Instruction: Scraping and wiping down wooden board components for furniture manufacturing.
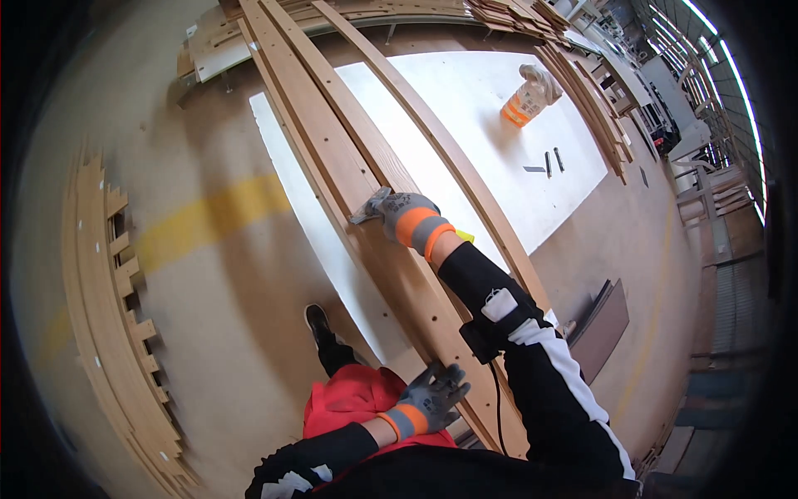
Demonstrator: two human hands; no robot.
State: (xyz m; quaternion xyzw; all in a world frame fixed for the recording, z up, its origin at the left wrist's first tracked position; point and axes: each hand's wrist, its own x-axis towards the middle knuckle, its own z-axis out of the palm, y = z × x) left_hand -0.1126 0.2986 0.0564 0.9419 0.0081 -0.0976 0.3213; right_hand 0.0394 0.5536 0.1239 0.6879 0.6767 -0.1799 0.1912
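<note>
White table (465, 91) lying under long wooden boards (332, 141) running diagonally; stack of slats (116, 333) standing at left; bottle (524, 100) sitting on far table end; right hand (399, 212), gloved, pressing scraper (366, 212) onto board, fingers closed around it; left hand (432, 395), gloved, resting flat and open on board's near end

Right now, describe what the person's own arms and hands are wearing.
Both hands wear grey knit work gloves with orange-banded cuffs: left hand, right hand. Both arms are in black sleeves; the right sleeve carries a broad white stripe, a small white patch and a black strapped-on box with a thin black cable hanging from it.
</note>
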